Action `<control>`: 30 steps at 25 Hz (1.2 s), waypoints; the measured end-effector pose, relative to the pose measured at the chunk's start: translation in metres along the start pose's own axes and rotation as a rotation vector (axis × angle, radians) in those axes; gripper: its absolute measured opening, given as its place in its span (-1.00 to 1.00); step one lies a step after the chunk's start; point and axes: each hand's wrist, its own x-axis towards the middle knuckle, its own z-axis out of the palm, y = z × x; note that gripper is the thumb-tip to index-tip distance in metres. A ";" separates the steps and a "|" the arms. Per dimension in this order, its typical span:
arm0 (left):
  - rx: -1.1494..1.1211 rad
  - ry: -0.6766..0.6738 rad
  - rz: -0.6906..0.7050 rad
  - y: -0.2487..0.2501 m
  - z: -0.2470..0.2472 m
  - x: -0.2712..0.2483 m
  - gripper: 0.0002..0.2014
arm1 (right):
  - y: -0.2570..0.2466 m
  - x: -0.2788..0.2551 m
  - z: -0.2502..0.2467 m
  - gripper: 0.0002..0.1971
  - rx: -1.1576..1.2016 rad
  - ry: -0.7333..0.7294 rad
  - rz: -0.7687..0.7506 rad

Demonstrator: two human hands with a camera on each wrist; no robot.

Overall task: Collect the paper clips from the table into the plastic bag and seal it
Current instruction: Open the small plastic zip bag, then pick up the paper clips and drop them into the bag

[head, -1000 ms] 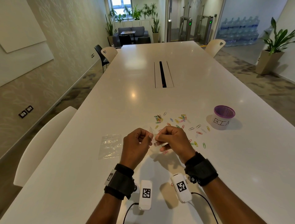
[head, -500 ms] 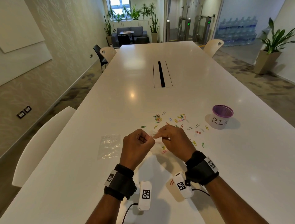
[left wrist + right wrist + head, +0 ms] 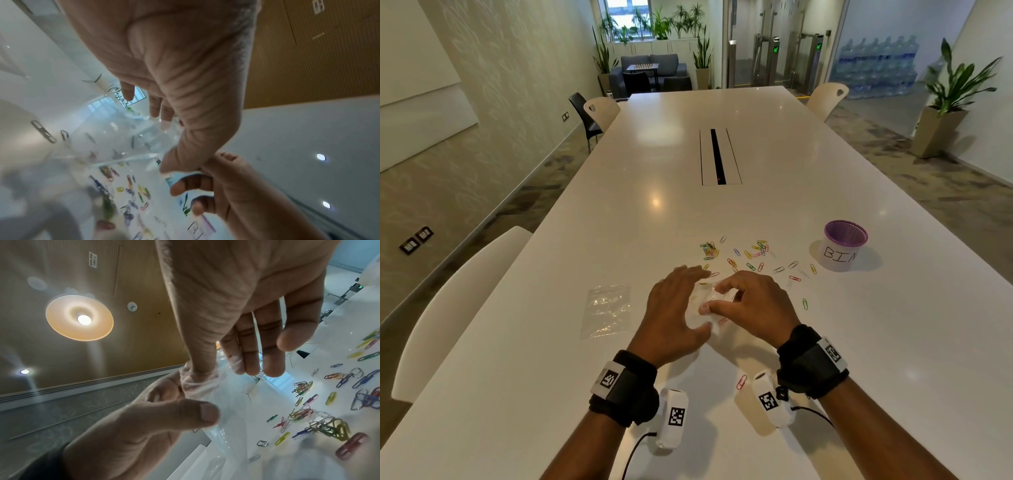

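A small clear plastic bag (image 3: 697,313) hangs between my two hands just above the white table (image 3: 688,212). My left hand (image 3: 685,303) holds its left side, fingers spread and thumb underneath. On the other side my right hand (image 3: 722,298) pinches the bag; in the right wrist view its thumb (image 3: 197,369) sits inside the plastic (image 3: 236,402). Several coloured paper clips (image 3: 756,255) lie scattered just beyond the hands. In the left wrist view the bag (image 3: 123,146) blurs the clips (image 3: 131,194) behind it.
A second clear bag (image 3: 606,310) lies flat to the left of my hands. At the right stands a purple-rimmed cup marked BIN (image 3: 842,248). One red clip (image 3: 741,381) lies between my wrists, a green one (image 3: 805,304) to the right. White chairs line the table's left edge.
Both hands were closed tight together on the bag's top edge. Now they have drawn slightly apart and the fingers have uncurled, so the bag is spread between them.
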 end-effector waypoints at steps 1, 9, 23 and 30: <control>0.032 -0.029 0.011 -0.002 0.006 0.001 -0.16 | 0.001 -0.001 0.001 -0.38 0.006 -0.013 -0.007; -0.215 0.106 -0.068 -0.001 0.028 0.016 -0.58 | 0.021 -0.007 -0.002 -0.73 0.308 -0.029 -0.072; -0.272 0.097 -0.123 -0.027 0.031 0.015 -0.46 | 0.132 0.035 -0.032 -0.41 -0.312 -0.328 0.262; -0.299 0.112 -0.101 -0.026 0.030 0.012 -0.52 | 0.097 0.053 -0.004 -0.49 -0.304 -0.263 0.085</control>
